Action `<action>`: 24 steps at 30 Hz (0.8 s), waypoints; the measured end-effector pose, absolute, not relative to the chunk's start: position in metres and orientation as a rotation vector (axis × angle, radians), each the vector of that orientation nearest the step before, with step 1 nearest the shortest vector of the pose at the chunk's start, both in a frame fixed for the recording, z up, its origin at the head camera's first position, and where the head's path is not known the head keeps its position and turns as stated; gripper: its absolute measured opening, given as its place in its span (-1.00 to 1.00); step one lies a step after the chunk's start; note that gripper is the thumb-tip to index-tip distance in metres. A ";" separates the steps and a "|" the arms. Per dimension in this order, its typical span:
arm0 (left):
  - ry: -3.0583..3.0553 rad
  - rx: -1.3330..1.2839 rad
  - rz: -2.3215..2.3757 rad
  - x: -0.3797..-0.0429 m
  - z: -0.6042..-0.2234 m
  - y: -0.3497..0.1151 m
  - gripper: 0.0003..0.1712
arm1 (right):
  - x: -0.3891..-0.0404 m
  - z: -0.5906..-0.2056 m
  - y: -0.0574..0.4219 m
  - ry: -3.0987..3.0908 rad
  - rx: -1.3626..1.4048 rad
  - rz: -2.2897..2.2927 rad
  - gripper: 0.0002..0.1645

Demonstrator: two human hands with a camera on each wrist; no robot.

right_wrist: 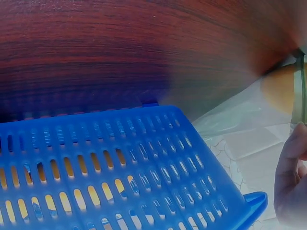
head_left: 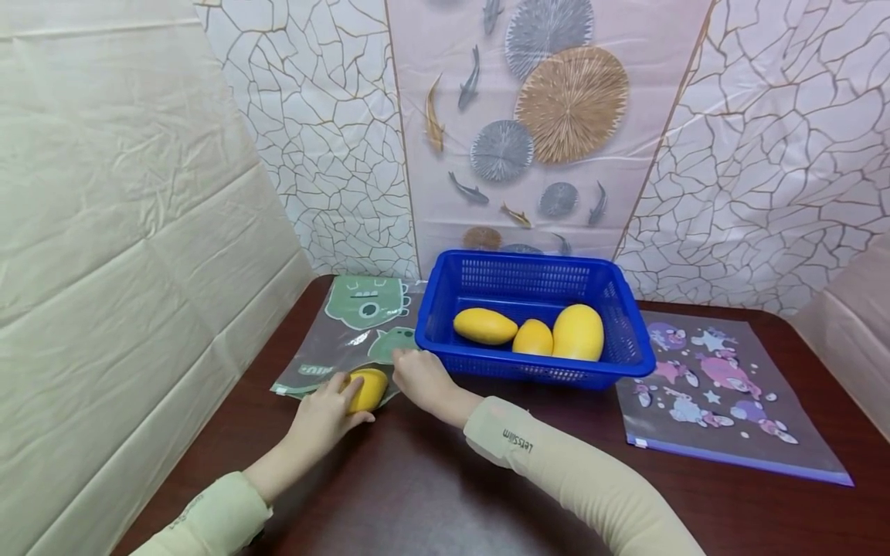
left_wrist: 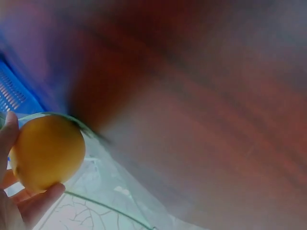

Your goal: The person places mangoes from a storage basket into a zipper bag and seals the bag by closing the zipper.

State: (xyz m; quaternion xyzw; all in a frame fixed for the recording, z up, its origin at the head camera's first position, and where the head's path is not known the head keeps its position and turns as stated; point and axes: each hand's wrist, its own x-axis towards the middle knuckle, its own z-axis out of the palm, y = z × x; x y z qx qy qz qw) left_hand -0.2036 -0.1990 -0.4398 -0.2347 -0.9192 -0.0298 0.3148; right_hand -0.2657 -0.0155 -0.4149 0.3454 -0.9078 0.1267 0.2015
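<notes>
My left hand (head_left: 321,417) grips a yellow mango (head_left: 367,388) at the near edge of a clear zip bag (head_left: 316,340) with green dinosaur prints. In the left wrist view the thumb and fingers curl round the mango (left_wrist: 48,152), and the bag's green-edged mouth (left_wrist: 108,207) spreads around it. Beside it, my right hand (head_left: 426,384) pinches the bag's opening edge, just left of the blue basket. The right wrist view shows its fingertips on the green zip strip (right_wrist: 299,93), with the mango (right_wrist: 278,88) behind the clear film.
A blue plastic basket (head_left: 535,369) stands at the back middle, over part of the dinosaur bag's right side. Three yellow mangoes (head_left: 579,333) of different sizes lie in it. To its right, a purple-edged zip bag (head_left: 723,386) lies flat on the dark wooden table (head_left: 445,494).
</notes>
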 end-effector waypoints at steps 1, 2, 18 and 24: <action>-2.461 -0.614 -0.107 -0.202 -0.439 -0.199 -0.32 | -0.266 -0.415 -0.015 -2.539 0.959 0.358 -0.87; -2.504 -0.607 -0.135 -0.201 -0.439 -0.199 -0.32 | -0.266 -0.415 -0.015 -2.544 0.956 0.364 -0.87; -2.458 -0.544 -0.077 -0.207 -0.439 -0.202 -0.44 | -0.263 -0.416 -0.013 -2.479 1.015 0.257 -0.89; -2.338 -0.525 -0.017 -0.220 -0.445 -0.209 -0.61 | -0.264 -0.417 -0.011 -2.423 1.065 0.210 -0.91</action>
